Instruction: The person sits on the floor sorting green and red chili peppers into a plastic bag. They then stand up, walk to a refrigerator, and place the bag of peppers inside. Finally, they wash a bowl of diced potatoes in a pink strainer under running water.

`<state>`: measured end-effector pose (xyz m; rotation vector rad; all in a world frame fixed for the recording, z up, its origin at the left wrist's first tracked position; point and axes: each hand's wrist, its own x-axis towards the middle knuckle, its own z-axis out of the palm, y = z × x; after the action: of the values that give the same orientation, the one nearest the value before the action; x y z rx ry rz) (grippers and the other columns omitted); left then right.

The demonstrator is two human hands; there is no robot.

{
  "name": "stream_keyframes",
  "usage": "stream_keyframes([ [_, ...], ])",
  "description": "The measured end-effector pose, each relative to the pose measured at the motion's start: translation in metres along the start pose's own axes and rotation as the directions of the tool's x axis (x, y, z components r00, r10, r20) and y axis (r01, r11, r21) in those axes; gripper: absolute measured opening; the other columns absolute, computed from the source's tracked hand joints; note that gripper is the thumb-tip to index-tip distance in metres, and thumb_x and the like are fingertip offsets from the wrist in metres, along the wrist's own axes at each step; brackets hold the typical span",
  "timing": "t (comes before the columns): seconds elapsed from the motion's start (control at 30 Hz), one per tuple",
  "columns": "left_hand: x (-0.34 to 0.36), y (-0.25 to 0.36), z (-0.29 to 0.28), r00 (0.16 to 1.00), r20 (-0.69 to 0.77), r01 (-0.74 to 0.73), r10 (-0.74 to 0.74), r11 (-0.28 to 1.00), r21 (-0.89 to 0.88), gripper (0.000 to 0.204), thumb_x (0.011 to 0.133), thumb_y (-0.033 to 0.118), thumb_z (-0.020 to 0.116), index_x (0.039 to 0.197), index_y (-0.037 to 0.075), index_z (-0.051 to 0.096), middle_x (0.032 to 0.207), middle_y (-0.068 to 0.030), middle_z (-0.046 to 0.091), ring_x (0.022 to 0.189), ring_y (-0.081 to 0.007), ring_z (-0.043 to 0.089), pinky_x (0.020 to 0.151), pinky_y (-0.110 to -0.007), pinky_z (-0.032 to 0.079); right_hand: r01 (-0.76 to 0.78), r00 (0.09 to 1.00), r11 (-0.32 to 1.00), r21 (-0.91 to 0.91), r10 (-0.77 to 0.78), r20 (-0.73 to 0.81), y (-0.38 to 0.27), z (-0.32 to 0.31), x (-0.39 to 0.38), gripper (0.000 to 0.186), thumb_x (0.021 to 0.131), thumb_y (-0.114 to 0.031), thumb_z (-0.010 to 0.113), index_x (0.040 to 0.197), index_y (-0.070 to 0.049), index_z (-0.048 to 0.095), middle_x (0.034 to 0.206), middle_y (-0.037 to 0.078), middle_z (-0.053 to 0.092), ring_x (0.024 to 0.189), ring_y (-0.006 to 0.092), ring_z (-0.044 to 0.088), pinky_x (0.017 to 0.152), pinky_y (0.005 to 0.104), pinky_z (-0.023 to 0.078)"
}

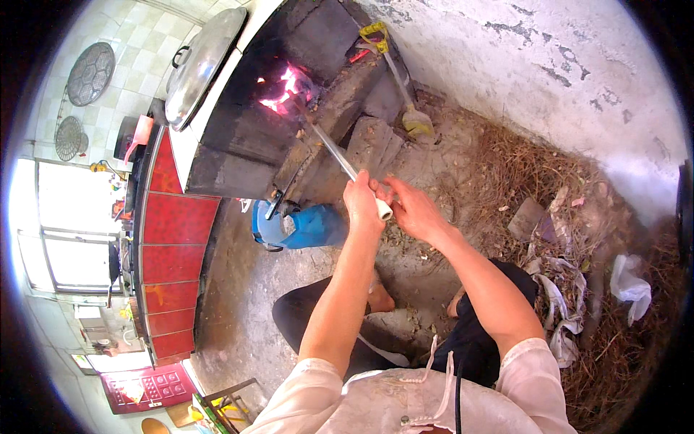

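My left hand (361, 198) is closed around a long silver metal pipe (335, 150), near its pale, hollow lower end. From the other side my right hand (416, 210) meets the same pipe, its fingers bent against it next to my left hand. The pipe slopes up and left into the mouth of a dark brick stove (253, 168), where its far tip lies by a bright fire (289, 90). Flames hide that tip in part.
A yellow-handled shovel (396, 76) leans beside the stove. Left of my hands stands a blue container (311, 226). Dry twigs (517, 163) and a white plastic bag (630, 286) lie at right by a peeling wall (557, 65). A large metal lid (206, 65) sits on the stovetop.
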<state>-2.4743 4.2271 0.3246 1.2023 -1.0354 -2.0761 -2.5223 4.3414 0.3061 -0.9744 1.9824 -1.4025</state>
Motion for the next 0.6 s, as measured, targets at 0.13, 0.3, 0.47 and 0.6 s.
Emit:
stream_keyframes([
  [0.13, -0.013, -0.008, 0.000, 0.998, -0.033, -0.044, 0.047, 0.995, 0.085, 0.018, 0.092, 0.016, 0.047, 0.081, 0.007, 0.037, 0.061, -0.0039, 0.041, 0.044, -0.0162, 0.041, 0.037, -0.033, 0.035, -0.071, 0.997, 0.997, -0.021, 0.072, 0.040, -0.003, -0.007, -0.003, 0.050, 0.086, -0.030, 0.053, 0.128, -0.004, 0.045, 0.114, 0.020, 0.059, 0.104, 0.0369, 0.058, 0.085, 0.0437, 0.047],
  [0.3, -0.024, -0.016, -0.007, 0.986, -0.065, -0.141, 0.155, 0.973, 0.184, 0.018, 0.091, 0.016, 0.048, 0.081, 0.007, 0.036, 0.061, -0.0039, 0.041, 0.043, -0.0156, 0.042, 0.036, -0.032, 0.036, 0.059, 0.998, 0.991, -0.116, -0.062, -0.016, 0.012, 0.004, -0.004, 0.047, 0.086, -0.019, 0.057, 0.129, -0.005, 0.043, 0.112, 0.020, 0.060, 0.101, 0.0346, 0.060, 0.082, 0.0423, 0.048],
  [0.47, -0.052, -0.019, -0.016, 0.985, -0.122, -0.088, 0.118, 0.970, 0.226, 0.016, 0.092, 0.014, 0.047, 0.085, 0.007, 0.034, 0.060, -0.0039, 0.041, 0.041, -0.0153, 0.040, 0.037, -0.032, 0.037, 0.057, 0.997, 0.991, -0.120, -0.051, 0.053, 0.011, 0.001, -0.009, 0.044, 0.088, -0.015, 0.053, 0.129, -0.005, 0.043, 0.117, 0.020, 0.058, 0.101, 0.0343, 0.060, 0.084, 0.0421, 0.048],
  [0.6, -0.084, -0.023, -0.030, 0.991, -0.076, -0.086, 0.107, 0.968, 0.234, 0.015, 0.091, 0.014, 0.046, 0.085, 0.007, 0.034, 0.058, -0.0041, 0.040, 0.040, -0.0159, 0.040, 0.037, -0.032, 0.037, 0.085, 0.996, 0.989, -0.121, -0.081, 0.038, 0.016, 0.009, -0.008, 0.043, 0.088, -0.012, 0.051, 0.129, -0.005, 0.042, 0.116, 0.020, 0.058, 0.101, 0.0348, 0.059, 0.084, 0.0423, 0.048],
])
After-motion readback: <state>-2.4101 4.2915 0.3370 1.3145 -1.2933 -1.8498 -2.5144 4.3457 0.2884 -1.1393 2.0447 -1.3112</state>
